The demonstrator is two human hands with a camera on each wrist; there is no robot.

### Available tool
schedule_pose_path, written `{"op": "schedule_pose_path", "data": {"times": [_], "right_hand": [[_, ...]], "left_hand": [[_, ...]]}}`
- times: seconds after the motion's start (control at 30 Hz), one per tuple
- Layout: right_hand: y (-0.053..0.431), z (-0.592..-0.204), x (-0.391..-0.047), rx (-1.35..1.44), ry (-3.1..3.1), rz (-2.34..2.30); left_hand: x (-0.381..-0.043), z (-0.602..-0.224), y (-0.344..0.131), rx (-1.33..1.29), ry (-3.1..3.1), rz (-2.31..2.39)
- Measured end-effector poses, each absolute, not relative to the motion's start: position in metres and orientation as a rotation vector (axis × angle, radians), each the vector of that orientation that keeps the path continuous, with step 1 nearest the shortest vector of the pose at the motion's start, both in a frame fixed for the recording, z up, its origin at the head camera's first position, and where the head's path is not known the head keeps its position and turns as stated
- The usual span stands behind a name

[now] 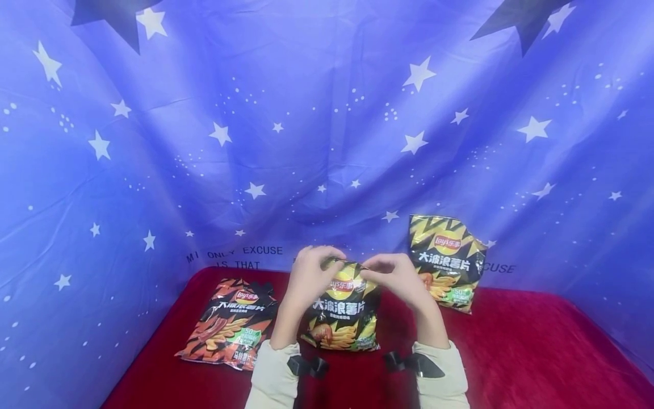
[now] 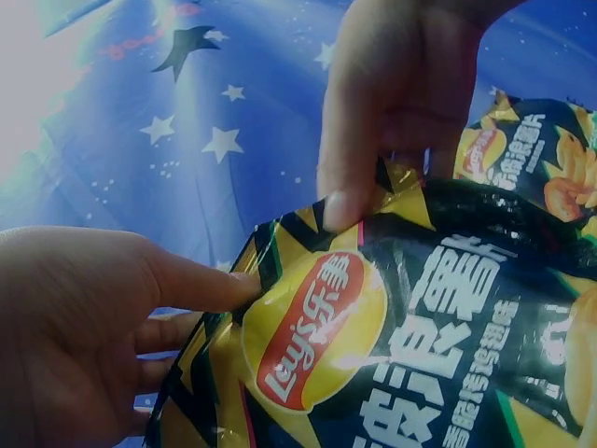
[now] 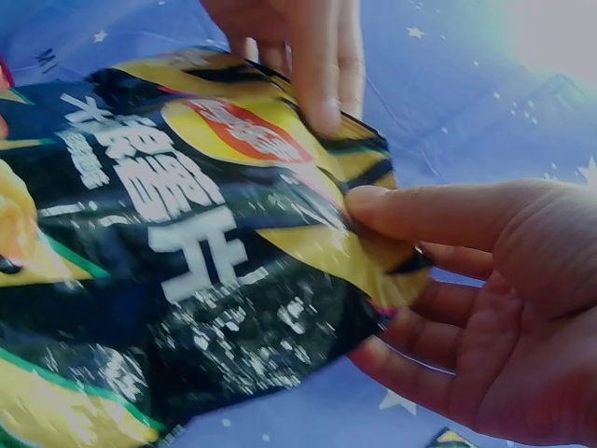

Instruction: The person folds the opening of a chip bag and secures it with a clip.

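Upright in the middle of the head view is a black and yellow bag of potato chips (image 1: 339, 324) with a Lay's logo. My left hand (image 1: 315, 278) pinches its top edge on the left side, thumb in front and fingers behind. On the other side of that edge, my right hand (image 1: 395, 276) grips the top corner the same way. The left wrist view shows the left thumb pressed beside the logo of the chip bag (image 2: 317, 327). In the right wrist view the right hand (image 3: 504, 280) has its thumb on the front, fingers behind.
A red and black chip bag (image 1: 230, 326) lies to the left on the red cloth (image 1: 511, 352). Another black and yellow chip bag (image 1: 447, 261) leans at the back right. Behind hangs a blue starred curtain (image 1: 327, 113).
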State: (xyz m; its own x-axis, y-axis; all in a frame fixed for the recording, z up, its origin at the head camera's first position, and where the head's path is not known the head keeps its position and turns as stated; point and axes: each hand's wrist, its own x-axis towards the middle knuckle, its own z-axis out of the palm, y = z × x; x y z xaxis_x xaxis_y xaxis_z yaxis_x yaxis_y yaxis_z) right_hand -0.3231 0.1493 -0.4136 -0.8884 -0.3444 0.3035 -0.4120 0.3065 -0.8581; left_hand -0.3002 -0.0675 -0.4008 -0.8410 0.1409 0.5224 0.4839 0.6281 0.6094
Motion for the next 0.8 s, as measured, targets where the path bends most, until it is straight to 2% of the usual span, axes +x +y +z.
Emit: {"op": "schedule_pose_path", "data": {"times": [0.4, 0.8], "right_hand": [[0.173, -0.416, -0.326, 0.719, -2.579, 1.67], [0.176, -0.42, -0.329, 0.805, -2.612, 1.666]], "left_hand": [[-0.303, -0.404, -0.074, -0.461, -2.424, -1.22], [-0.303, -0.405, -0.077, -0.482, -2.428, -1.291]]}}
